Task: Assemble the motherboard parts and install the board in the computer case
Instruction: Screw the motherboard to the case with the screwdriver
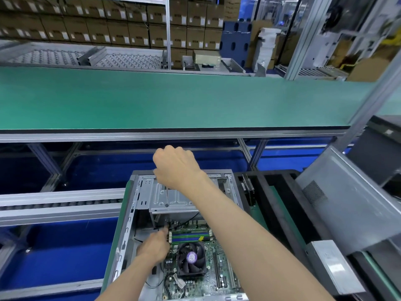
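An open grey computer case (130, 213) lies on its side in front of me. The green motherboard (217, 268) sits inside it, with a black CPU fan (191, 258) and memory slots (191, 235). My right hand (176, 168) is a fist above the case's far end and grips a screwdriver, whose thin shaft (167, 195) points down over the metal drive cage (173, 198). My left hand (154, 246) reaches into the case, its fingertips at the board's far left corner below the cage. Whether those fingers hold anything is hidden.
A grey side panel (347, 203) leans at the right, with a silver power supply box (332, 266) below it. A black foam tray (271, 192) lies right of the case. A long green bench (173, 101) crosses ahead, and conveyor rails (54, 203) run off to the left.
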Demonstrator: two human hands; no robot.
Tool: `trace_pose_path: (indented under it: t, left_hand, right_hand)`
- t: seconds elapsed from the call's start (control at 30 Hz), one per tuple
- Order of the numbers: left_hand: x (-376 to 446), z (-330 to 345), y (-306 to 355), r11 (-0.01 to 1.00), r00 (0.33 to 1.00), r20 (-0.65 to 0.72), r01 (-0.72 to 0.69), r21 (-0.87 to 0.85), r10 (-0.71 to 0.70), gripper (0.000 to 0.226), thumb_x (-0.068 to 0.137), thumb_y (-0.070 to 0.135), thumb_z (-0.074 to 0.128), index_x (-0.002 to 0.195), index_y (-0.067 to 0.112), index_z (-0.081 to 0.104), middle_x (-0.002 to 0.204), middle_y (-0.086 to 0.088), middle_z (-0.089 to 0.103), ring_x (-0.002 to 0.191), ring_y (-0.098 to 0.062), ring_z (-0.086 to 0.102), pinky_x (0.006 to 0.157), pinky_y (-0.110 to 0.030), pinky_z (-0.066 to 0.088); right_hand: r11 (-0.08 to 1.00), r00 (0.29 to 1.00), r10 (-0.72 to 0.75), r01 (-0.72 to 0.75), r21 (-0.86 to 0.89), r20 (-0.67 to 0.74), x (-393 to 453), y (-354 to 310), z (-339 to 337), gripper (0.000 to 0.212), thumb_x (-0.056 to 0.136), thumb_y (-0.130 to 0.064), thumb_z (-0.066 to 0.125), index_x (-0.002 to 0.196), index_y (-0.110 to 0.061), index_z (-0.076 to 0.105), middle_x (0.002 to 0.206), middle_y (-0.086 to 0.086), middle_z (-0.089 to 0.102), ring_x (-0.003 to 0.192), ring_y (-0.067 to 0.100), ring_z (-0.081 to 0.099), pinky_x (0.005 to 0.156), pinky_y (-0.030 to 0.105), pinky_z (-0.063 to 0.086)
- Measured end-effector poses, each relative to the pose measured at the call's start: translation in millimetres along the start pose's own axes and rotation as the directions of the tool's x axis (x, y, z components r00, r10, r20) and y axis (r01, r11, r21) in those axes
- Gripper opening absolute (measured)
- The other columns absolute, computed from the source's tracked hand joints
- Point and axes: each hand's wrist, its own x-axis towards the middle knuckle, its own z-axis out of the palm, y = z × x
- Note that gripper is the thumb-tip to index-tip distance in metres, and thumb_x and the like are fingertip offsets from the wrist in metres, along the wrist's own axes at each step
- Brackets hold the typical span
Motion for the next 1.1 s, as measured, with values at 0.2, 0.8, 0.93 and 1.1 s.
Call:
trace_pose_path:
  t: [0.2, 0.8, 0.93, 1.1]
  left_hand:
    - [2.1, 1.9, -1.5, 1.000, 1.000, -0.005, -0.018, 0.015, 0.018, 0.067, 0.087, 0.002, 0.034, 0.151, 0.022, 0.035, 0.133, -0.011, 0.060, 0.117, -0.026, 0.059, 0.092, -0.042, 0.052]
    - [-3.2, -2.1, 0.7, 1.000, 1.000, 0.005, -0.007, -0.007, 0.007, 0.068, 0.088, 0.001, 0.036, 0.152, 0.024, 0.034, 0.131, -0.011, 0.061, 0.115, -0.027, 0.060, 0.092, -0.040, 0.052]
    - [-4.2, -2.6, 1.8, 1.000, 1.000, 0.006, 0.011, -0.022, -0.011, 0.072, 0.087, 0.001, 0.034, 0.153, 0.027, 0.031, 0.140, -0.008, 0.057, 0.120, -0.026, 0.058, 0.094, -0.039, 0.051]
    - [-3.5, -2.5, 1.2, 1.000, 1.000, 0.003, 0.014, -0.022, -0.014, 0.072, 0.086, 0.002, 0.034, 0.153, 0.028, 0.032, 0.139, -0.008, 0.058, 0.117, -0.027, 0.059, 0.093, -0.038, 0.051]
  right_hand:
    - [0.990, 0.997, -0.069, 0.065, 0.124, 0.031, -0.4, -2.1, -2.5, 0.023, 0.079, -0.011, 0.064, 0.089, -0.009, 0.043, 0.083, 0.005, 0.043, 0.073, 0.029, 0.047, 0.061, 0.038, 0.035]
    - [0.991, 0.998, -0.054, 0.049, 0.127, 0.035, 2.0, -0.2, -1.2, 0.020, 0.077, -0.011, 0.064, 0.083, -0.011, 0.044, 0.078, 0.002, 0.038, 0.067, 0.025, 0.043, 0.055, 0.033, 0.028]
    - [0.999, 0.998, -0.001, -0.001, -0.036, -0.056, 2.9, 0.5, 1.8, 0.025, 0.093, -0.022, 0.061, 0.084, -0.014, 0.040, 0.072, -0.001, 0.030, 0.073, 0.028, 0.045, 0.063, 0.037, 0.033]
    - [0.993, 0.997, -0.066, 0.062, 0.104, 0.032, 3.4, 2.4, -1.9, 0.024, 0.078, -0.014, 0.065, 0.093, -0.011, 0.046, 0.086, 0.003, 0.044, 0.074, 0.028, 0.046, 0.061, 0.036, 0.033]
